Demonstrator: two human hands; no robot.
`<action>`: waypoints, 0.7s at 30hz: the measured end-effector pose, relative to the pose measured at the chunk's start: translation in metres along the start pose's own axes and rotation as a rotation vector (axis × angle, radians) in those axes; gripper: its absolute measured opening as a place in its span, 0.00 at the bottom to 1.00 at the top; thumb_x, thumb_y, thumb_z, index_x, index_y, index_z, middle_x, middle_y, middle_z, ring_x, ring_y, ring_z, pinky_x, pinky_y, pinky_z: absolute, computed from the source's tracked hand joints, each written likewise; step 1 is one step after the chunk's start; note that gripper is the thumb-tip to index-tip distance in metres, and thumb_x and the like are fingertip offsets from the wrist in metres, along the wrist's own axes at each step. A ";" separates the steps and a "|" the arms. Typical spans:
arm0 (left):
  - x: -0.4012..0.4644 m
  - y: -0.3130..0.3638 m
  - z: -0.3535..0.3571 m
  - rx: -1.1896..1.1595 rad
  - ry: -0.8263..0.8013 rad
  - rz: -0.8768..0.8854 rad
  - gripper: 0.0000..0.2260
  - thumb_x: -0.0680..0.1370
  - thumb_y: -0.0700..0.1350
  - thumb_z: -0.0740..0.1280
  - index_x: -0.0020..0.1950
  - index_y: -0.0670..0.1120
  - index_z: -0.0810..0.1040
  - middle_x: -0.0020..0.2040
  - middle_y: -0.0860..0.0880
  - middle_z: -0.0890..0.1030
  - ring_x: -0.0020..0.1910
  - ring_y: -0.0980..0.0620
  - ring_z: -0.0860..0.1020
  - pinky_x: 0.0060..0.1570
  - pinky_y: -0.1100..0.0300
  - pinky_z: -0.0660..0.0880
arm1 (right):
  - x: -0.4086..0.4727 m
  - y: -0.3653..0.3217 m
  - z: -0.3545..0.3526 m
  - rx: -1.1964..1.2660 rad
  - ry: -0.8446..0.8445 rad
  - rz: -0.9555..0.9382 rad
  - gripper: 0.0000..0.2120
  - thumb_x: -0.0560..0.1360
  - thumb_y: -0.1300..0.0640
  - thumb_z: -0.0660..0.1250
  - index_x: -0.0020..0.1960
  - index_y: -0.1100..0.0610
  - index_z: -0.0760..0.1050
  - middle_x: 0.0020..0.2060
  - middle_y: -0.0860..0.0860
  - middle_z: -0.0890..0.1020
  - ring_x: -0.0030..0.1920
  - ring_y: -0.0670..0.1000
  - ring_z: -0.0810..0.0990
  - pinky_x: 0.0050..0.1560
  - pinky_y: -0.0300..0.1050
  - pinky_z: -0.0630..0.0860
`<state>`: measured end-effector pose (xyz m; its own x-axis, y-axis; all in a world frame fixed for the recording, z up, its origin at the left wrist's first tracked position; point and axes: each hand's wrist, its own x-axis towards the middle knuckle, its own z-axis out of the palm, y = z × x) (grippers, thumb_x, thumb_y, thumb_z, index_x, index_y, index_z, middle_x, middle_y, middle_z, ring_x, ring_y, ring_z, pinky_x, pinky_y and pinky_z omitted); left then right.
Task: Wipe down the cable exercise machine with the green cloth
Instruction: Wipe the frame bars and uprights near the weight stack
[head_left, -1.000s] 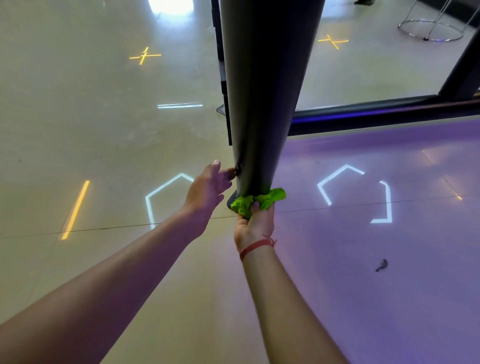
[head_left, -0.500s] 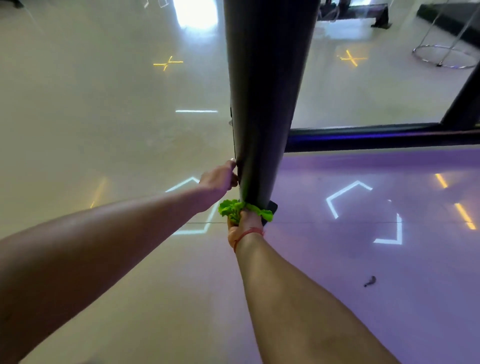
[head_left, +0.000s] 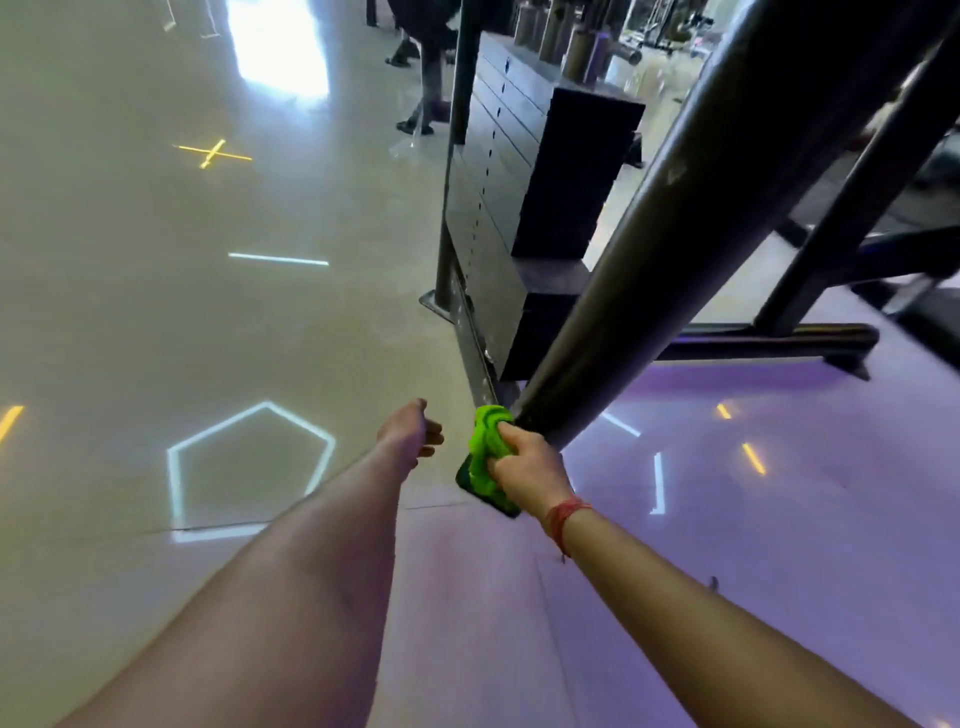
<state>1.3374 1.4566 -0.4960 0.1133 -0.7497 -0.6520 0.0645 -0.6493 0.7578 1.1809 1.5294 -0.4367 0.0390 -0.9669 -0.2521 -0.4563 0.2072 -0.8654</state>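
The cable machine's thick dark upright post (head_left: 675, 218) slants from the top right down to the floor at centre. Behind it stands the black weight stack (head_left: 524, 171) with a thin guide rod. My right hand (head_left: 524, 460) grips the bunched green cloth (head_left: 485, 457) against the foot of the post. My left hand (head_left: 410, 428) hovers just left of the cloth with its fingers loosely curled, holding nothing and off the post.
A black base bar (head_left: 769, 340) of the frame runs right along the floor. The glossy floor carries lit hexagon (head_left: 249, 467) and cross markings. A person's legs (head_left: 421, 78) stand at the far top. A small dark scrap (head_left: 714, 582) lies on the purple floor.
The camera has swung up and left, so the weight stack shows. My left hand has come off the post. My right hand with the cloth has turned at the post's foot.
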 end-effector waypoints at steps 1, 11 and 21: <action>0.007 -0.006 -0.006 -0.011 -0.036 -0.038 0.23 0.82 0.58 0.53 0.43 0.44 0.78 0.43 0.46 0.83 0.35 0.49 0.74 0.38 0.56 0.62 | -0.001 -0.007 0.002 -0.253 0.010 -0.166 0.21 0.72 0.67 0.62 0.60 0.52 0.80 0.54 0.52 0.82 0.53 0.57 0.80 0.55 0.46 0.78; 0.038 -0.026 -0.015 -0.155 -0.330 -0.181 0.32 0.81 0.65 0.46 0.56 0.43 0.79 0.51 0.47 0.81 0.42 0.49 0.73 0.41 0.57 0.64 | 0.030 -0.040 0.034 -2.128 -0.216 -0.147 0.27 0.84 0.47 0.52 0.81 0.56 0.59 0.79 0.57 0.59 0.80 0.65 0.48 0.78 0.66 0.48; 0.048 -0.031 0.023 -0.247 -0.494 -0.192 0.32 0.83 0.63 0.44 0.60 0.42 0.78 0.43 0.47 0.77 0.40 0.53 0.73 0.37 0.59 0.66 | 0.068 -0.021 0.058 -2.345 -0.351 -0.022 0.30 0.82 0.38 0.52 0.81 0.48 0.57 0.75 0.53 0.64 0.76 0.65 0.58 0.74 0.67 0.53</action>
<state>1.3180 1.4377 -0.5517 -0.3949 -0.6309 -0.6679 0.2745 -0.7748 0.5695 1.2447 1.4680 -0.4608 0.0317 -0.8619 -0.5061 -0.2901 -0.4925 0.8205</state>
